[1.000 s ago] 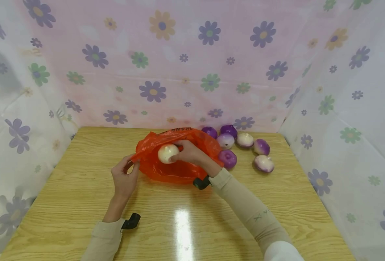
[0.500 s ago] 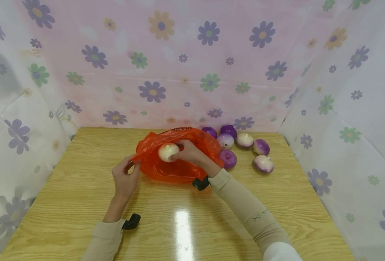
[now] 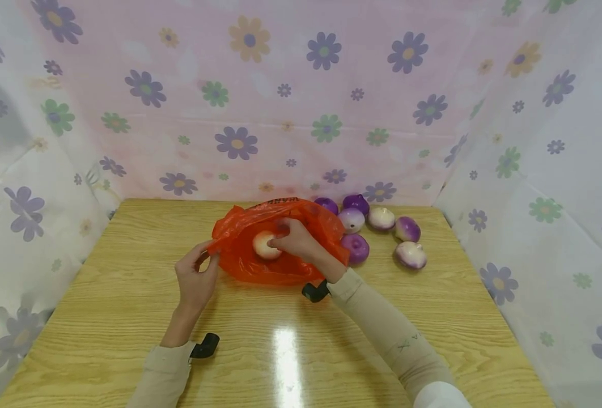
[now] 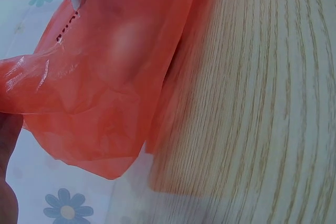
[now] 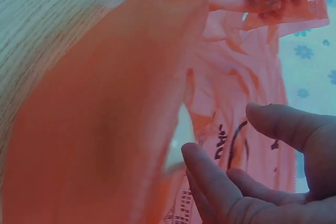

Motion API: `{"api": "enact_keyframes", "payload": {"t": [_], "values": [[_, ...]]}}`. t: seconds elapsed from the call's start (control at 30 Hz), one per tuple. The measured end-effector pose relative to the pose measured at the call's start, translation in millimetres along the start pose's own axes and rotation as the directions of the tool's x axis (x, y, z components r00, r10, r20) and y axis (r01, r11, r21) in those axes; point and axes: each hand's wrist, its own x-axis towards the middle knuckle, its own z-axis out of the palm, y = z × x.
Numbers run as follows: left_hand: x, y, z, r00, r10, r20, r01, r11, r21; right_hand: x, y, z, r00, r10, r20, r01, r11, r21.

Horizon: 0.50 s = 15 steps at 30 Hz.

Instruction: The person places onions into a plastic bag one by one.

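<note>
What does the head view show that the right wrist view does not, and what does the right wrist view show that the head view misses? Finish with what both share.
Only the head view: seven purple or purple-and-white vegetables right of the red bag, and two beige sleeves.

Only the right wrist view: rows of small print on the bag.

Both: the left hand gripping the bag's edge, the right hand by a pale vegetable, the wooden table and flowered cloth.

We see a crumpled red plastic bag (image 3: 260, 276) gaping open, a round cream-white vegetable (image 3: 261, 246) inside, just toward nine o'clock of centre.
</note>
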Motion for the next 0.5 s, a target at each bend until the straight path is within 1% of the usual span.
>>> {"api": "enact_keyframes", "payload": {"t": [0.27,0.5], "values": [[0.7,1.8,0.1,1.000,-0.019,-0.001,0.019,1.000,-0.005,-15.7,-4.5,-3.5,0.999,-0.038,0.008,0.038,0.999,0.012],[0.2,0.3,-0.4,0.999,-0.040,-0.013,0.040,0.999,-0.007,-35.7,-6.9,-7.2,0.993,-0.121,0.017,0.119,0.990,0.080]]}}
